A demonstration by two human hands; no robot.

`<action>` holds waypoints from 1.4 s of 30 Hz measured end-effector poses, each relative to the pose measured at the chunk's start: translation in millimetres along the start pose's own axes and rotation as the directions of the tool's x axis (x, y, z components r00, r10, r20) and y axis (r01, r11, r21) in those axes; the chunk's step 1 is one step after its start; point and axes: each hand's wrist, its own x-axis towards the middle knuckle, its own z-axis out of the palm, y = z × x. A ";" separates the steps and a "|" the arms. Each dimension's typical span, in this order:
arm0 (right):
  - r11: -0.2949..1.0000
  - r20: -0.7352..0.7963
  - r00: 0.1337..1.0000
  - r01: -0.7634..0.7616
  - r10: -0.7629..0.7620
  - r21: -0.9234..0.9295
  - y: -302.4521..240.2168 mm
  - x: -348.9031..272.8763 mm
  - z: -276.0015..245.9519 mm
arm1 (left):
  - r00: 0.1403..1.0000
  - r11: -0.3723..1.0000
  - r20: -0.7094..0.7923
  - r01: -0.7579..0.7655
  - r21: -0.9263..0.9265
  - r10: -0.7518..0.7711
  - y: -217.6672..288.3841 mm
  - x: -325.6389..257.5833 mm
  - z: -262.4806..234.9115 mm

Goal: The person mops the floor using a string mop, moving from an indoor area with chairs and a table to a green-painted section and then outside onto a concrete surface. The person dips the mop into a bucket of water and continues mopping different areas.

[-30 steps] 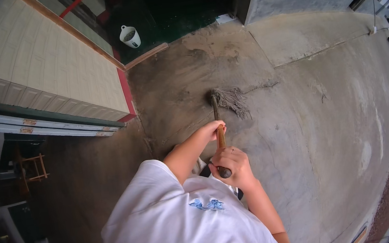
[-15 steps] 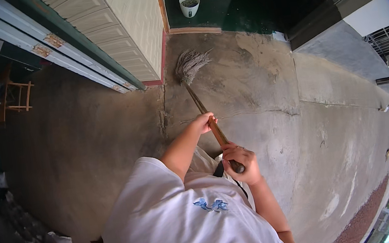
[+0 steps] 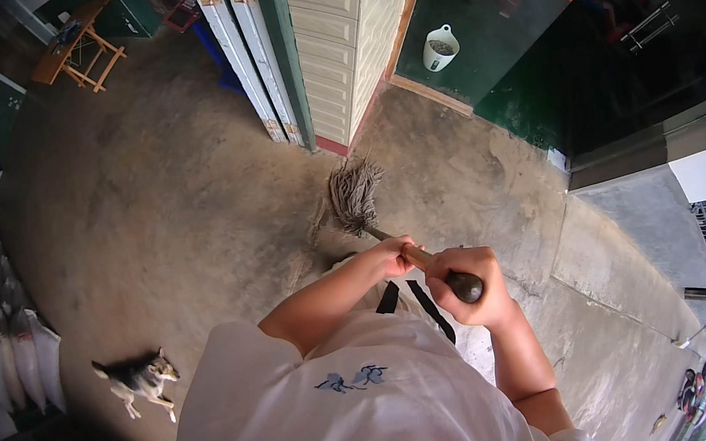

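A mop [image 3: 356, 191] with grey string strands rests its head on the concrete floor, close to the corner of the tiled pillar. My left hand [image 3: 396, 256] is closed round the middle part of its wooden handle. Near the handle's dark rounded end, my right hand [image 3: 473, 285] is wrapped round it, closer to my body. The handle slants from the mop head toward my right side. Part of the shaft is hidden behind my fingers.
A tiled pillar [image 3: 336, 51] with a folded white door [image 3: 247, 55] stands ahead. Beyond a wooden sill is a white bucket [image 3: 440, 48]. A dog [image 3: 142, 379] is on the floor at left, near stacked sacks [image 3: 15, 354]. A wooden table [image 3: 80, 47] stands far left.
My view has turned, and the pillar and bucket now appear farther right. The mop head has come nearer to me, with the handle drawn in. The dog has come into view.
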 end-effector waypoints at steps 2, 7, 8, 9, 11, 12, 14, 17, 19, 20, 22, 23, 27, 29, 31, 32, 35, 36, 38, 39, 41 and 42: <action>0.995 0.021 1.000 -0.005 0.008 -0.100 -5.6 -19.0 -4.4 | 0.961 0.982 0.202 0.187 0.027 -0.188 -17.6 24.7 -2.3; 0.959 -0.101 0.993 -0.083 0.057 -0.271 10.5 -84.1 -18.9 | 0.971 0.916 0.141 0.127 0.381 -0.194 -92.5 75.2 35.5; 0.945 -0.137 0.987 -0.125 0.087 -0.301 10.6 -93.3 -22.8 | 0.961 0.886 0.157 0.137 0.443 -0.226 -105.2 89.0 38.1; 0.932 -0.172 0.978 -0.166 0.115 -0.322 11.3 -101.3 -25.3 | 0.946 0.822 0.261 0.009 0.570 -0.191 -118.3 102.9 36.9; 0.902 -0.235 0.959 -0.237 0.158 -0.360 12.8 -112.7 -31.7 | 0.865 0.628 0.473 -0.276 0.727 -0.167 -140.0 125.7 32.3; 0.887 -0.264 0.948 -0.268 0.175 -0.377 13.0 -116.4 -35.3 | 0.832 0.546 0.527 -0.365 0.755 -0.173 -150.8 133.1 33.8; 0.886 -0.305 0.942 -0.255 0.138 -0.387 10.7 -113.3 -41.4 | 0.832 0.450 0.520 -0.396 0.800 -0.193 -169.1 140.4 31.6; 0.818 -0.337 0.930 -0.304 0.145 -0.488 -8.3 -107.7 -51.7 | 0.888 0.455 0.345 -0.183 0.871 -0.303 -210.0 147.6 58.0; 0.785 -0.355 0.926 -0.313 0.128 -0.534 -20.0 -101.1 -59.2 | 0.903 0.472 0.222 -0.024 0.881 -0.369 -230.0 149.5 78.9; 0.834 -0.292 0.950 -0.245 0.107 -0.494 -7.8 -88.3 -52.9 | 0.943 0.531 0.144 0.040 0.846 -0.301 -209.9 145.2 56.4; 0.821 -0.276 0.955 -0.241 0.106 -0.518 -4.8 -72.1 -51.8 | 0.949 0.579 0.104 0.093 0.810 -0.298 -200.3 143.8 66.3; 0.822 -0.282 0.957 -0.216 0.070 -0.527 -2.7 -63.6 -50.4 | 0.949 0.604 0.103 0.104 0.790 -0.299 -194.6 144.2 73.5; 0.856 -0.311 0.950 -0.147 -0.017 -0.496 6.9 -11.1 -48.8 | 0.961 0.712 0.117 0.101 0.695 -0.250 -142.7 142.9 93.2; 0.867 -0.354 0.935 -0.149 -0.033 -0.475 13.2 25.4 -55.0 | 0.964 0.758 0.145 0.077 0.648 -0.222 -107.5 141.5 106.5; 0.876 -0.359 0.933 -0.204 0.039 -0.437 18.5 60.0 -61.4 | 0.962 0.794 0.184 0.051 0.606 -0.202 -68.6 139.3 124.6; 0.885 -0.361 0.932 -0.205 0.045 -0.418 27.8 77.0 -61.1 | 0.962 0.816 0.201 0.036 0.577 -0.185 -48.3 136.7 130.2; 0.904 -0.393 0.917 -0.218 0.062 -0.366 44.9 127.1 -69.6 | 0.954 0.875 0.283 -0.049 0.481 -0.102 21.6 117.0 163.1; 0.920 -0.397 0.914 -0.226 0.087 -0.320 59.1 148.7 -67.0 | 0.953 0.899 0.297 -0.076 0.430 -0.061 51.4 111.0 162.7; 0.962 -0.353 0.929 -0.189 0.110 -0.197 94.3 187.9 -51.9 | 0.954 0.941 0.293 -0.159 0.299 0.068 111.7 94.0 149.4; 0.966 -0.376 0.925 -0.151 0.062 -0.211 98.3 202.6 -48.3 | 0.942 0.950 0.319 -0.188 0.249 0.103 132.0 86.8 156.8; 0.948 -0.416 0.906 -0.194 0.075 -0.252 78.1 228.0 -61.6 | 0.907 0.959 0.400 -0.217 0.183 0.129 154.3 74.2 190.0; 0.957 -0.379 0.922 -0.178 0.080 -0.231 79.6 246.1 -59.9 | 0.897 0.956 0.393 -0.268 0.122 0.202 180.5 65.7 183.8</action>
